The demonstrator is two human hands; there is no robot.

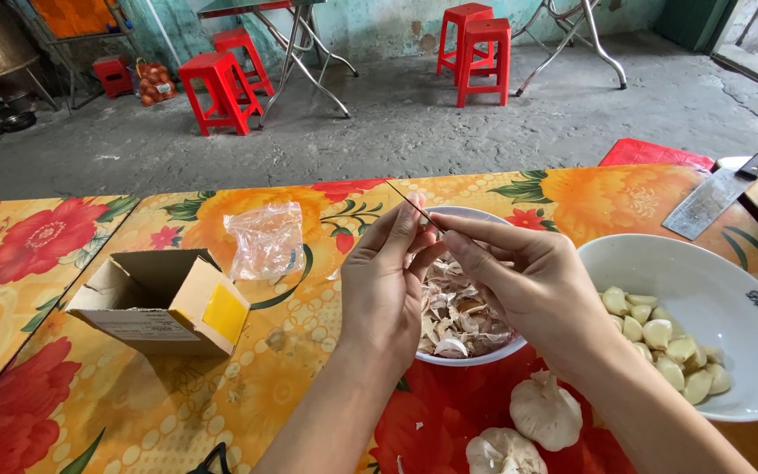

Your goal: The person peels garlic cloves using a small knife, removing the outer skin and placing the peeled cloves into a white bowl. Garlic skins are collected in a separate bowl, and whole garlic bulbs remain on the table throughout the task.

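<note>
— Orange and red flowers cover the tablecloth (221, 386) under your arms in the head view. What have you got in your fingers?

— From that view, your left hand (385, 272) and right hand (519, 281) meet above a small white bowl (475, 358) heaped with papery garlic skins (458, 316). Your right hand is closed around a thin dark blade (414, 209) that pokes up and to the left past your fingertips. Your left hand's fingers are pinched together against it; whether a clove sits between them, I cannot tell, since the fingers hide it.

— And the garlic itself?

— Peeled cloves (660, 347) lie in the large white bowl (730, 307) just to your right, touching nothing but each other and the bowl. Two whole garlic heads (541, 408) rest on the cloth near your right forearm, in front of both bowls.

— What lies to your left?

— An open cardboard box (155, 303) lies tipped on its side, a yellow patch on its flap. Behind it sits a crumpled clear plastic bag (265, 239).

— Anything further off?

— A cleaver (717, 197) lies at the far right of the table. Beyond the table you see a grey concrete floor (449, 123), red plastic stools (221, 88) and folding metal table legs (309, 61).
</note>
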